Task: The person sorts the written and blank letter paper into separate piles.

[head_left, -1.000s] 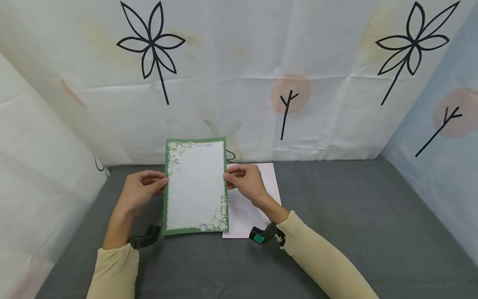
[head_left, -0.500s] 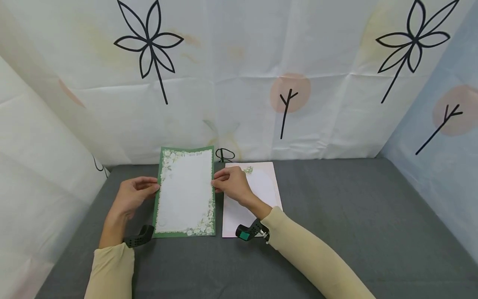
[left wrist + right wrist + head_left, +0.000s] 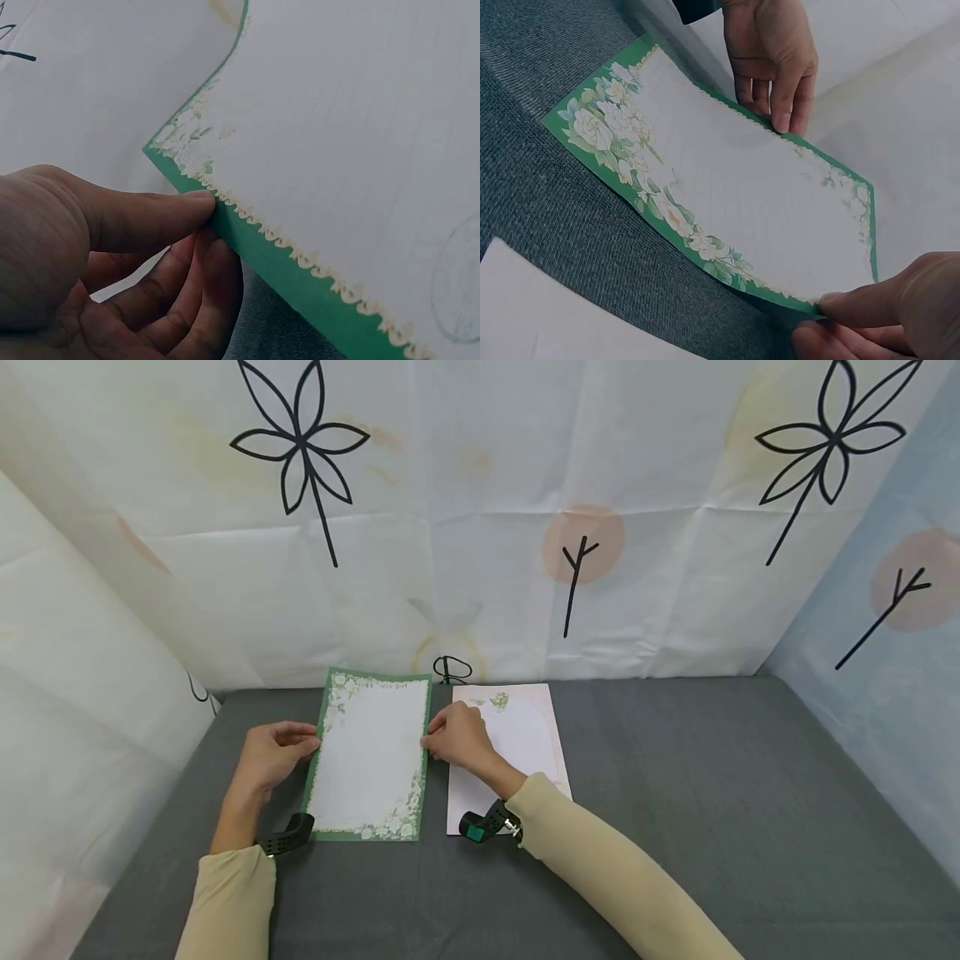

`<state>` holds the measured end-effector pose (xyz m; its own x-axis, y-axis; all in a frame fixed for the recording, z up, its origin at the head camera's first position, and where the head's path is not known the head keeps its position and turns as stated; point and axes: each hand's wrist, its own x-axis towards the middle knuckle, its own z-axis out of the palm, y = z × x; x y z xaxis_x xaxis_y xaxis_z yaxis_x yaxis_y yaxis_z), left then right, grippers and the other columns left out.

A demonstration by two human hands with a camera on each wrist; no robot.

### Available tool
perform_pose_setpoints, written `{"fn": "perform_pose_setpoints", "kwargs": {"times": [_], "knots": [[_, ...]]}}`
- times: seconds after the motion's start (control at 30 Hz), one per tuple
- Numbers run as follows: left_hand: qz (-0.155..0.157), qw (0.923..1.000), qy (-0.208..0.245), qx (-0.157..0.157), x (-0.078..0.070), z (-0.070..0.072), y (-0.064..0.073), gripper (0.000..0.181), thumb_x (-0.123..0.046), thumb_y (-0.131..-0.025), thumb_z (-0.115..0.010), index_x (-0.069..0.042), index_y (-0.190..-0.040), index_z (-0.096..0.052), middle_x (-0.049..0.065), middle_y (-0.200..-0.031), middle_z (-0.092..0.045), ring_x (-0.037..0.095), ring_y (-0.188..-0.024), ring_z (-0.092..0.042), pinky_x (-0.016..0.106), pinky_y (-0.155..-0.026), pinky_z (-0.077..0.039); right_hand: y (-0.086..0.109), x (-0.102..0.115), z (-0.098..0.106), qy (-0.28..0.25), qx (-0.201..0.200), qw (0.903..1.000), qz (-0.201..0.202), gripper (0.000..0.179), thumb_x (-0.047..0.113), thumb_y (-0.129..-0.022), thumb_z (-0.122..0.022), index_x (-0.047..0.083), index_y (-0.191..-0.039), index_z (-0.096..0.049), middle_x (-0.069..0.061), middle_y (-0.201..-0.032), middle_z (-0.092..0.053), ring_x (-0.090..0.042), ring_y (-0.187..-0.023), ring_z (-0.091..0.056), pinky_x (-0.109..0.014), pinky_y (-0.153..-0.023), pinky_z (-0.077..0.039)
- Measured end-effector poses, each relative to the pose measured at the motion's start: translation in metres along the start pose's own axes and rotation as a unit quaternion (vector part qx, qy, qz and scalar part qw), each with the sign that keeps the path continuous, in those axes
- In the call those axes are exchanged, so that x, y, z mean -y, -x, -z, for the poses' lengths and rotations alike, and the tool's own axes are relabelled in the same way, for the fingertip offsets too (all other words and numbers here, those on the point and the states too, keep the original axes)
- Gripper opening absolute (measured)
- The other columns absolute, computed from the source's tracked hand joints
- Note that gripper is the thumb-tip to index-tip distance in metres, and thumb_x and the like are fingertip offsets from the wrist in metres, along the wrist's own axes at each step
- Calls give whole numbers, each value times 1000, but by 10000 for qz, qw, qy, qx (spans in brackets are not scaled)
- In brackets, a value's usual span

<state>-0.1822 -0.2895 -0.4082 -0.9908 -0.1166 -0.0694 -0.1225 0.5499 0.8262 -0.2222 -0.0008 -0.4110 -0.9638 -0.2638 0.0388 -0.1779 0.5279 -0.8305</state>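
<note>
Across the right half of the frame from the head, your counter [image 3: 697,810] is dark grey, backed by a white cloth [image 3: 480,468] printed with black leaf outlines and a peach circle [image 3: 603,547]. A pale blue cloth [image 3: 892,693] hangs at the right edge. Just right of centre, a pale pink sheet [image 3: 517,718] lies on the counter, a small green sprig near its top; your right hand [image 3: 461,737] and forearm cross in front of it and hide part of it. Both your wrists carry a black device below the hand, next to cream sleeves [image 3: 615,868].

The green-bordered sheet [image 3: 371,756] is left of centre, just beside the pink one, upright in the frame. Its middle is white with faint ruled lines, framed by a cream scalloped trim; white flowers and green leaves fill the upper left and lower right corners. From the right wrist it looks bowed, and you cannot tell how much of it touches the counter.

Your left hand [image 3: 272,756] pinches its left edge, thumb on top and fingers beneath. Your right hand pinches the opposite edge the same way.
</note>
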Motion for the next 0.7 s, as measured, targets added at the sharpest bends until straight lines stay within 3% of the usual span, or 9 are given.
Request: {"fn": "perform_pose_setpoints", "kwargs": {"times": [0.1, 0.37, 0.7], "knots": [[40, 9999, -136, -89, 2, -2, -1, 32, -9, -100, -64, 9, -126, -64, 16, -104, -70, 12, -83, -66, 35, -79, -55, 0, 2, -4, 233, -44, 9997, -31, 9, 8, -86, -81, 2, -81, -76, 2, -58, -67, -7, -49, -63, -23, -51, -51], [180, 9987, -460, -114, 4, -5, 0, 29, -7, -98, -64, 11, -121, -66, 18, -102, -69, 25, -86, -68, 41, -77, -55, 0, 5, -8, 548, 5, 9983, -173, 15, 8, -86, -81, 7, -71, -75, 4, -50, -63, -7, -45, -61, -24, -49, -49], [283, 9972, -681, -141, 1, -5, 0, 28, -7, -96, -67, 13, -115, -68, 17, -95, -70, 34, -86, -67, 32, -64, -49, 1, 5, -9, 532, -21, 9985, -145, 13, 8, -86, -81, 5, -74, -76, 4, -49, -62, -8, -46, -61, -25, -53, -51]]}}
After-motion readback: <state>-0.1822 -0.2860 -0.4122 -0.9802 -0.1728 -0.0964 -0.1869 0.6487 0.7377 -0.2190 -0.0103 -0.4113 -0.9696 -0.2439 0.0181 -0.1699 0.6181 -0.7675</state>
